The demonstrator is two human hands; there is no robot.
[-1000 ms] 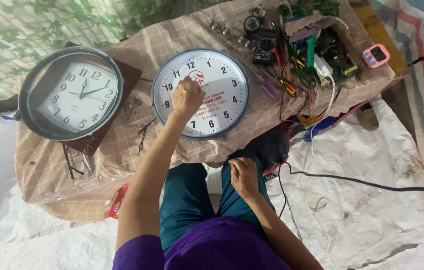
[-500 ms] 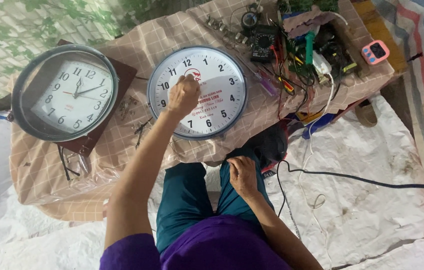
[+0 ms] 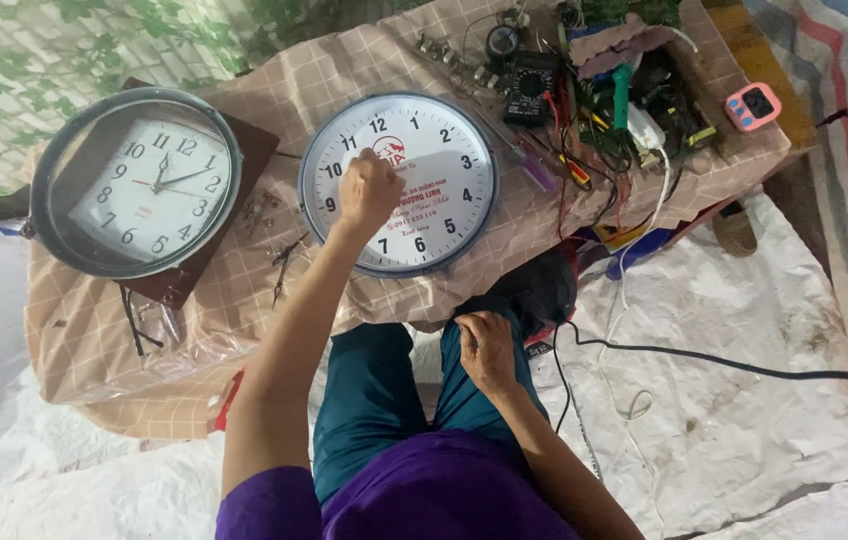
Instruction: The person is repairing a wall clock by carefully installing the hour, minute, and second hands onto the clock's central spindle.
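A: Where is the left hand point(image 3: 369, 190) right now?

B: At the middle of the frame, curled into a loose fist on the face of the round white wall clock point(image 3: 399, 182), close to the centre where the hands pivot. The fingertips are tucked under — I cannot tell whether they pinch a clock hand or only press on the dial.

A: And the clock itself?

B: Lying flat, face up, on the checked cloth point(image 3: 244, 330) that covers the low table, centre top of the picture. A second clock with a dark rim point(image 3: 134, 183) lies well apart from it at the upper left, on a brown board.

A: The right hand point(image 3: 486, 350)?

B: Low in the frame, resting half-closed on the knee of the teal trousers, holding nothing that I can see.

A: How would you handle this step well?

B: My judgement — work lightly at the centre, since clock hands bend easily, and steady the rim with the free hand so the clock does not slide on the cloth. Keep the forearm off the small metal parts point(image 3: 279, 255) lying just left of the rim. The multimeter point(image 3: 532, 85) and tangled wires at the upper right are near enough to reach without shifting the clock.
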